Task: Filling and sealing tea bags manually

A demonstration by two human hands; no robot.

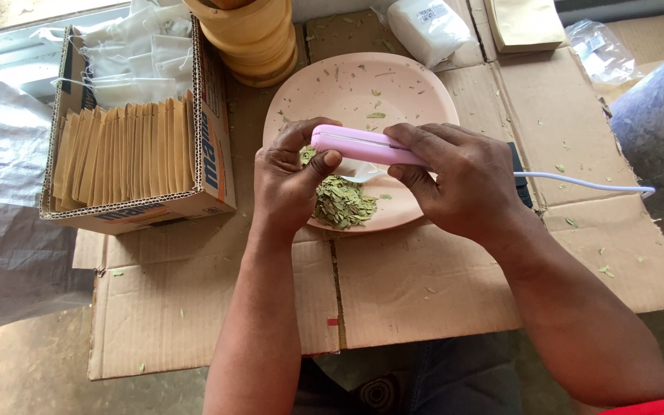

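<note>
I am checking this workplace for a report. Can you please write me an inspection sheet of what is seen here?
Surface: flattened cardboard sheets cover the work area, with scattered leaf bits.
Job's things: pink sealer held over a pink plate; a pile of dried leaves on the plate's near side; a small white bag under the sealer.
Clutter: cardboard box with brown envelopes and white bags; stacked wooden bowls; white packet; clear plastic bag.
Grippers: left hand pinches the sealer's end; right hand grips its body.
Cables: white cable runs right from the sealer.
Surroundings: grey sacks at both sides.
</note>
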